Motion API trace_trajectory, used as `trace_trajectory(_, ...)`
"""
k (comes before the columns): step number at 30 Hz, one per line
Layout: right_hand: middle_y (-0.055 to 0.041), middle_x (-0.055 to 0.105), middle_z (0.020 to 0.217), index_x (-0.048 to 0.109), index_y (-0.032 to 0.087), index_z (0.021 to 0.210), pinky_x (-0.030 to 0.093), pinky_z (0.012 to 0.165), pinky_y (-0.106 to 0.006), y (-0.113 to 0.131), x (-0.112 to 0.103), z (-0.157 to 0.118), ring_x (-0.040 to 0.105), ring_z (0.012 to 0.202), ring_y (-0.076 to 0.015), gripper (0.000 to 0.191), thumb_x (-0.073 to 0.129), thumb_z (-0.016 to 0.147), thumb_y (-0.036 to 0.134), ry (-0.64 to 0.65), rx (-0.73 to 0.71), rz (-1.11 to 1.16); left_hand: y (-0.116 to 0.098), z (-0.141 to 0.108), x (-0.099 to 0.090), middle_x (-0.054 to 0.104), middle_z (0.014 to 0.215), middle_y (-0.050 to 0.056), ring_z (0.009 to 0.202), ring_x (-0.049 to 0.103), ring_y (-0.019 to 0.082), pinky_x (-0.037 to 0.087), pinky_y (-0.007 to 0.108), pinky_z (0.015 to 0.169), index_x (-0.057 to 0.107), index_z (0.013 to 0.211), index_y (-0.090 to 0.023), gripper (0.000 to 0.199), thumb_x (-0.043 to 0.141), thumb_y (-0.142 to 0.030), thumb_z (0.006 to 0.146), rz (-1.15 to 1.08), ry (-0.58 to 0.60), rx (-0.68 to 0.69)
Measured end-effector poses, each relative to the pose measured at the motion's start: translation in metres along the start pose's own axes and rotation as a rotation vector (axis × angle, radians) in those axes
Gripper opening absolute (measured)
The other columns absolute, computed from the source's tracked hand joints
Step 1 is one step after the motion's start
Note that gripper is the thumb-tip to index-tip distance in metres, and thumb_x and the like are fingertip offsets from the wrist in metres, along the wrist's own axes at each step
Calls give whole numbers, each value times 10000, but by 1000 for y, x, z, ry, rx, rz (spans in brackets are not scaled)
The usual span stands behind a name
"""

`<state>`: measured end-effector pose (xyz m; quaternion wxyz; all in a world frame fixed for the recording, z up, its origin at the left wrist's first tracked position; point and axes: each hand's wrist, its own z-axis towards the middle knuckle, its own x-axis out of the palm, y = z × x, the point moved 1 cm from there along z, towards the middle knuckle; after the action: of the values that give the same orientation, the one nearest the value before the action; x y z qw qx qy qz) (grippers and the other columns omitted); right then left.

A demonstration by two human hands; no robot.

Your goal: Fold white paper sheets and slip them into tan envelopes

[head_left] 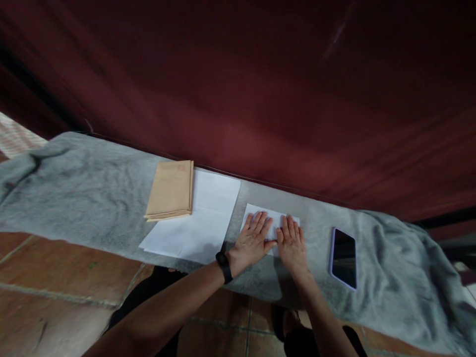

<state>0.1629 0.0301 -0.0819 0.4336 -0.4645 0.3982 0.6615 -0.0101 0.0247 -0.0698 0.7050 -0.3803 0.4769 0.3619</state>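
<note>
A small white sheet of paper (pixel 273 216), which looks folded, lies on the grey cloth in front of me. My left hand (pixel 252 241) rests flat on its left part with the fingers spread. On the right part of the paper, my right hand (pixel 292 244) also lies flat, fingers stretched out. The two thumbs come close together near the middle. Much of the paper's lower half is hidden under my hands. Left of them are larger white sheets (pixel 208 213), partly covered by a stack of brown envelopes (pixel 171 188).
A phone in a light purple case (pixel 343 258) lies right of my hands. The grey cloth (pixel 96 193) covers a long narrow surface, wrinkled at both ends. A dark red panel (pixel 238 99) rises along its far edge. Tiled floor (pixel 74 277) shows below the near edge.
</note>
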Motion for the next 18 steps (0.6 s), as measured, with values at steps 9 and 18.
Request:
trace_trajectory(9,-237,422,1579,411,63,1540,278,1199,-585,-21,-1,-5,382,1478,-364,606,254,1052,387,-128,194,58,-1,1,0,263,1671,182,1562,197,314,125,542,1262,323,1573,-135,743,377,-609,1003,21,28,-10)
trace_trajectory(18,-205,402,1601,413,74,1535,291,1208,-556,-8,1,10,283,1535,-300,545,243,1049,254,-104,63,109,0,2,0,319,1660,128,1556,237,264,164,521,1262,346,1564,-191,594,343,-466,1038,-37,18,-23)
